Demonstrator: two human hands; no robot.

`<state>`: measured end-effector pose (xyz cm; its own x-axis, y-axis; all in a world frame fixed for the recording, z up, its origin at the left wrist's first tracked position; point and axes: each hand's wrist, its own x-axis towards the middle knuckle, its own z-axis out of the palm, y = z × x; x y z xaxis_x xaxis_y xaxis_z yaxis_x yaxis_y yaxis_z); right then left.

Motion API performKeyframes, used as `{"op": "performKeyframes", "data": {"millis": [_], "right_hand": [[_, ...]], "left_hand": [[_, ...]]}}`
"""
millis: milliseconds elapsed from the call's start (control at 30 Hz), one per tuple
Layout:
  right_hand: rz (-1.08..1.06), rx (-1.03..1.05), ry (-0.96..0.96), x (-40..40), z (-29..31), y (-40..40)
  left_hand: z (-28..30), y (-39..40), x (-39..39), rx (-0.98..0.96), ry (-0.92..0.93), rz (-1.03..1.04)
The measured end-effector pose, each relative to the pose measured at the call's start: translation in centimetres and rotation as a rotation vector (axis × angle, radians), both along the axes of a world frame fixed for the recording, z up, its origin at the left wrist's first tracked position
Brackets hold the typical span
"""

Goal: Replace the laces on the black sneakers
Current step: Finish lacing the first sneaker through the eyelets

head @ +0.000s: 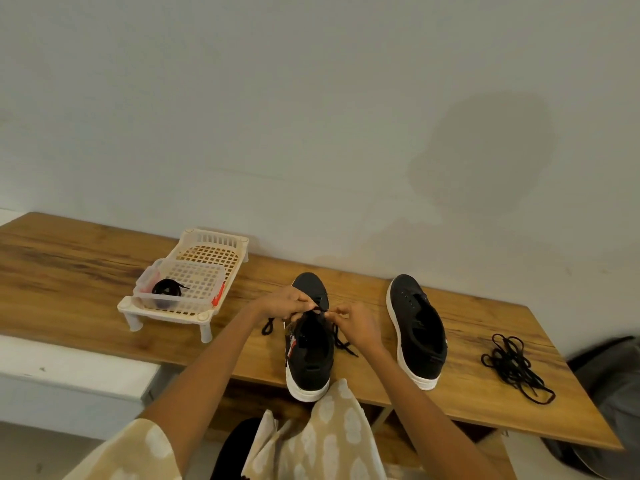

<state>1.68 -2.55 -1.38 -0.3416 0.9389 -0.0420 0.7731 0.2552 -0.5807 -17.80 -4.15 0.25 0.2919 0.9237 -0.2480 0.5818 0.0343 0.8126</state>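
near sneaker [309, 355]: black upper, white sole, red-and-white side mark
right sneaker [417, 332]: black, white sole
loose laces [516, 367]: black, far right
table [86, 268]: warm brown woodgrain
rack [194, 271]: cream lattice
clear box [180, 284]: red clips, black coil inside
sleeve [138, 452]: beige, white leaf print

Wooden table [104, 258]: brown, grain visible, set against a pale grey wall [311, 98]. Cream plastic rack [194, 282]: lattice floor, short legs, standing on the table's left part. Clear plastic box [187, 284]: rests in the rack, red clips at its ends. Grey bag [609, 393]: on the floor beyond the table's right end.
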Motion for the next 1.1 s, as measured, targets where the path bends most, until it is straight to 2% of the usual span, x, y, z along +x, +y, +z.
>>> {"op": "performKeyframes", "data": {"millis": [133, 267, 367, 400, 500, 533, 600, 700, 733, 867, 933, 1000, 1100], "right_hand": [[0.024, -0.01, 0.011, 0.1, 0.2, 0.2], [0.054, -0.222, 0.272, 0.9, 0.3, -0.1], [-0.118, -0.353, 0.561, 2.3, 1.0, -0.2], [-0.192, -0.367, 0.714, 2.8, 1.2, 0.0], [-0.394, -0.442, 1.341, 4.2, 2.2, 0.7], [-0.429, -0.453, 1.469, 4.5, 2.6, 0.9], [-0.449, -0.44, 1.541, 4.6, 3.1, 1.2], [-0.345, -0.454, 1.376, 3.7, 3.2, 1.2], [-0.29, -0.438, 1.229, 3.5, 3.1, 1.1], [0.007, -0.239, 0.373, 3.4, 1.6, 0.7], [0.076, -0.2, 0.128, 3.0, 0.9, 0.3], [0.103, -0.154, 0.052, 2.5, 0.5, 0.0], [0.172, -0.134, 0.072, 1.3, 0.3, 0.1]], "left_hand": [[0.0, 0.3, -0.4, -0.01, 0.072, -0.025], [0.2, -0.2, -0.2, 0.044, 0.112, -0.036], [0.4, -0.5, 0.5, 0.155, 0.21, -0.058], [0.2, -0.5, 0.7, 0.205, 0.254, -0.04], [-0.5, -0.4, 1.6, 0.337, 0.317, 0.047], [-0.7, -0.4, 1.9, 0.356, 0.335, 0.068], [-0.7, -0.4, 2.2, 0.376, 0.367, 0.085], [-0.6, -0.3, 2.2, 0.372, 0.358, 0.105], [-0.5, -0.2, 2.2, 0.358, 0.351, 0.116], [-0.1, 0.2, 2.2, 0.321, 0.345, 0.102], [0.0, 0.4, 2.2, 0.316, 0.342, 0.099], [-0.1, 0.5, 2.2, 0.319, 0.337, 0.105], [-0.2, 0.4, 2.2, 0.331, 0.325, 0.118]]}}
